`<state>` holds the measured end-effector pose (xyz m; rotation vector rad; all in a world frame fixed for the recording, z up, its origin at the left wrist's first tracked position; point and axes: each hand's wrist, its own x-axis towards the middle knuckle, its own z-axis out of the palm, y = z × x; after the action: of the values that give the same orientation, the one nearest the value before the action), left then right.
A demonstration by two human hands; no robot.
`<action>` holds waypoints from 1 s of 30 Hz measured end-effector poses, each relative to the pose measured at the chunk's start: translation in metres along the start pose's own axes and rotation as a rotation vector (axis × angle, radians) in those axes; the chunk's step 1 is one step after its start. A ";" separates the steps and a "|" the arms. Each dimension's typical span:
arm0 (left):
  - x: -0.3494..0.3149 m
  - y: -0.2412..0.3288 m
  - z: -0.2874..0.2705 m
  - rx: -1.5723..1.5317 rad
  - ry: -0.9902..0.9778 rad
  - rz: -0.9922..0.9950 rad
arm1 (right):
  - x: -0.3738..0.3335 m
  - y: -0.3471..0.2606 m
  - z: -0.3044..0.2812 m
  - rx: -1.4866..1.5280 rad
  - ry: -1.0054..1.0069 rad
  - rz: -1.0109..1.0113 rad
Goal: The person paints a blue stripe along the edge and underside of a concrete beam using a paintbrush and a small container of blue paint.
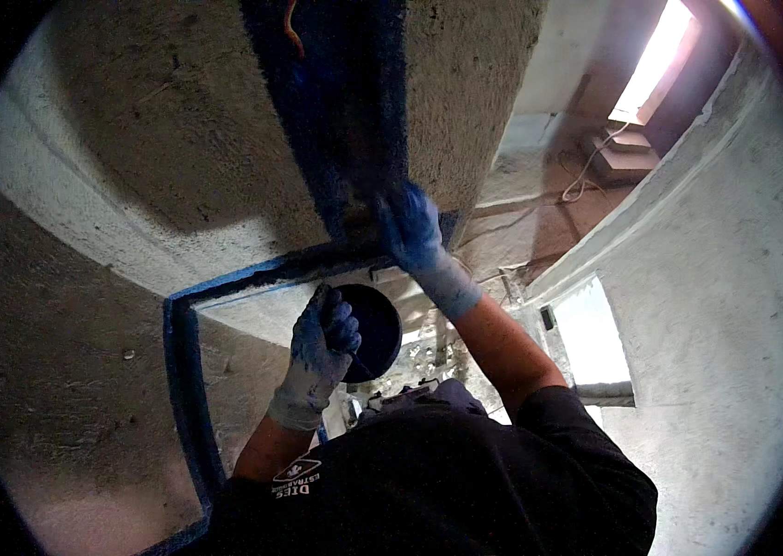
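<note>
My left hand [322, 334], in a pale glove stained blue, is closed at the rim of a round, dark bucket [378, 332] and holds it below the wall. How much is in the bucket is too dark to tell. My right hand [413, 230], its glove smeared with blue, reaches up to the lower end of a wide, dark blue painted band [340, 102]. Its fingers are bent and partly blurred; whatever they grip is lost against the dark paint. A narrower blue stripe [271, 271] meets the band near this hand.
Rough grey plaster [169, 120] surrounds the band. An orange cable end [293, 32] hangs at the top. The blue stripe turns down along the left wall [190, 389]. To the right are a bright window opening [591, 334], a lit skylight [656, 65] and a loose white cable [581, 185].
</note>
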<state>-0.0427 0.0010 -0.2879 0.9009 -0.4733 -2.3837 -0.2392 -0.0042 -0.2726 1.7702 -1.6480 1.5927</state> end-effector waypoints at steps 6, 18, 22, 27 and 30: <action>0.003 -0.004 -0.016 -0.001 -0.160 0.030 | 0.006 -0.013 -0.015 0.164 0.156 0.054; 0.006 0.004 -0.038 -0.103 -0.255 -0.103 | 0.011 -0.030 -0.008 0.033 0.276 -0.064; -0.003 0.015 -0.010 -0.032 -0.089 -0.137 | -0.012 -0.002 -0.002 -0.146 0.102 0.034; 0.011 0.004 -0.042 0.255 -0.334 0.118 | -0.057 -0.031 -0.005 -0.011 0.201 0.242; 0.015 0.024 -0.043 -0.046 -0.585 -0.188 | -0.056 -0.075 -0.041 0.032 0.039 0.227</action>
<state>-0.0135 -0.0326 -0.3138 0.2150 -0.5643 -2.8094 -0.1856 0.0829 -0.2674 1.6028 -1.8713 1.7448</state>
